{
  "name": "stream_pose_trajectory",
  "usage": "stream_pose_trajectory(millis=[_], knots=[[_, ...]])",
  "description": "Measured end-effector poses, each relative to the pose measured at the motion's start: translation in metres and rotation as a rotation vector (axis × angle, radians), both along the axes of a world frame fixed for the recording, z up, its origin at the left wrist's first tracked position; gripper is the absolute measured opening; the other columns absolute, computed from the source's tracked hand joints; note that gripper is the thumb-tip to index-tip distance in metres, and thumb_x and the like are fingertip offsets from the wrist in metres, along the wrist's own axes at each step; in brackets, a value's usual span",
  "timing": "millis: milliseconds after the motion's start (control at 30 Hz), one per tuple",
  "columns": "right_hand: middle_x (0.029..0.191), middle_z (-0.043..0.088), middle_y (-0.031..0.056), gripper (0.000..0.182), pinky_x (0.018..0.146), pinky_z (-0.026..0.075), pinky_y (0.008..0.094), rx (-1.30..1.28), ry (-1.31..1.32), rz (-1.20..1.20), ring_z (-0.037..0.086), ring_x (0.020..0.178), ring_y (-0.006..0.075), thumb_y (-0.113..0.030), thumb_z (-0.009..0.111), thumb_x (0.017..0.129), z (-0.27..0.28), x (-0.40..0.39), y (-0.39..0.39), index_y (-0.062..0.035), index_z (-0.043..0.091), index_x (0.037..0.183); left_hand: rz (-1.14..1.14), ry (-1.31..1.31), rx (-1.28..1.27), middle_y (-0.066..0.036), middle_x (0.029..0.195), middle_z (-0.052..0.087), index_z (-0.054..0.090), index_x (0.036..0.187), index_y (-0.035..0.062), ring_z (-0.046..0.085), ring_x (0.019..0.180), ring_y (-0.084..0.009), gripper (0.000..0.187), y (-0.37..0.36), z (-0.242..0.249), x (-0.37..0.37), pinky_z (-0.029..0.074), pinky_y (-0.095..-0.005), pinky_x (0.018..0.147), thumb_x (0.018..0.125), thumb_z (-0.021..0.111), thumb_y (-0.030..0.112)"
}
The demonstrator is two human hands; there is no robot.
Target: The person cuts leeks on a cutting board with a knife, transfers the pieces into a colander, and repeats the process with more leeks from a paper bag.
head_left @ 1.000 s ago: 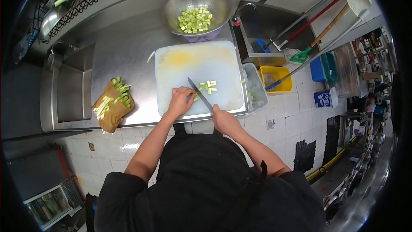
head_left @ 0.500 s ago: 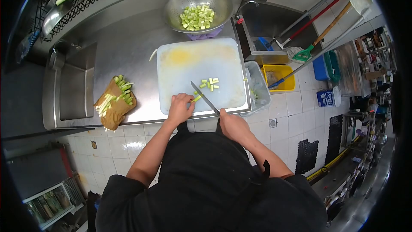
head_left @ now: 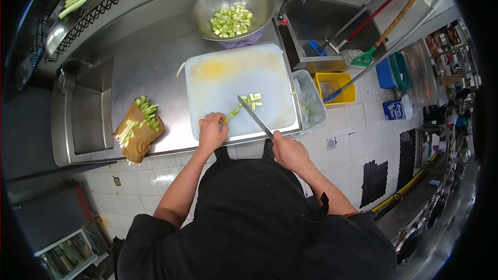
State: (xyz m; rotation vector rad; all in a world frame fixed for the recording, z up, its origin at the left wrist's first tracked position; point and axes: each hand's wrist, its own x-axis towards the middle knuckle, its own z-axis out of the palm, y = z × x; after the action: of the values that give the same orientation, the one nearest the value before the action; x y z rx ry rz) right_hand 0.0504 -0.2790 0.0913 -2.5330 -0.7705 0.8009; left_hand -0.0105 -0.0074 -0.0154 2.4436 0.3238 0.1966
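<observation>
My left hand (head_left: pixel 211 129) is closed on a thin green vegetable stalk (head_left: pixel 231 114), perhaps celery, at the near side of the white cutting board (head_left: pixel 215 91). The stalk points up and right toward the blade. In my right hand (head_left: pixel 288 150) is the handle of a kitchen knife (head_left: pixel 255 116), its blade slanting up and left over the board. Several short cut pieces (head_left: pixel 254 100) lie just beyond the blade. A large metal colander (head_left: pixel 202 13) behind the board holds many cut pieces. Left of the board, more stalks lie in a brown paper bag (head_left: pixel 140 142).
A sink basin (head_left: pixel 93 109) is at the counter's left end. A clear bin (head_left: pixel 314 116) stands against the counter's right edge, with a yellow bucket (head_left: pixel 345 92) beyond it. Long-handled cleaning tools (head_left: pixel 397 28) lean at the right sink. A wire shelf (head_left: pixel 111 5) hangs upper left.
The knife has shifted right on the board, away from my left hand. My left hand has drawn slightly left, and more of the stalk shows. The whole view has also shifted a little.
</observation>
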Motion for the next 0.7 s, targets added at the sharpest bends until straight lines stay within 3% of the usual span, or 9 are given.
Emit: stream_pose_trajectory(millis=[233, 467, 700], knots=[[0.076, 0.069, 0.0235, 0.021, 0.066, 0.051, 0.0583, -0.033, 0.037, 0.112, 0.068, 0.074, 0.0448, -0.015, 0.052, 0.094, -0.008, -0.010, 0.012, -0.0010, 0.050, 0.110, -0.043, -0.018, 0.002, -0.006, 0.092, 0.063, 0.066, 0.098, 0.0079, 0.060, 0.086, -0.0237, 0.018, 0.000, 0.000, -0.005, 0.038, -0.0394, 0.086, 0.081, 0.070, 0.011], [0.073, 0.067, 0.0238, 0.020, 0.065, 0.049, 0.0589, -0.068, 0.056, 0.185, 0.065, 0.071, 0.0476, -0.014, 0.051, 0.096, -0.011, -0.007, 0.026, 0.0015, 0.049, 0.108, -0.062, -0.099, -0.012, -0.006, 0.091, 0.064, 0.066, 0.098, 0.0070, 0.061, 0.086, -0.0237, 0.019, 0.002, -0.008, -0.006, 0.039, -0.0398, 0.086, 0.078, 0.068, 0.007], [0.075, 0.066, 0.0250, 0.021, 0.069, 0.048, 0.0583, 0.060, 0.111, 0.097, 0.065, 0.075, 0.0475, -0.016, 0.052, 0.097, -0.024, 0.002, 0.027, 0.0010, 0.049, 0.109, -0.065, -0.015, -0.021, -0.006, 0.089, 0.066, 0.069, 0.098, 0.0059, 0.064, 0.088, -0.0235, 0.018, 0.006, 0.001, -0.002, 0.042, -0.0378, 0.086, 0.080, 0.068, 0.007]])
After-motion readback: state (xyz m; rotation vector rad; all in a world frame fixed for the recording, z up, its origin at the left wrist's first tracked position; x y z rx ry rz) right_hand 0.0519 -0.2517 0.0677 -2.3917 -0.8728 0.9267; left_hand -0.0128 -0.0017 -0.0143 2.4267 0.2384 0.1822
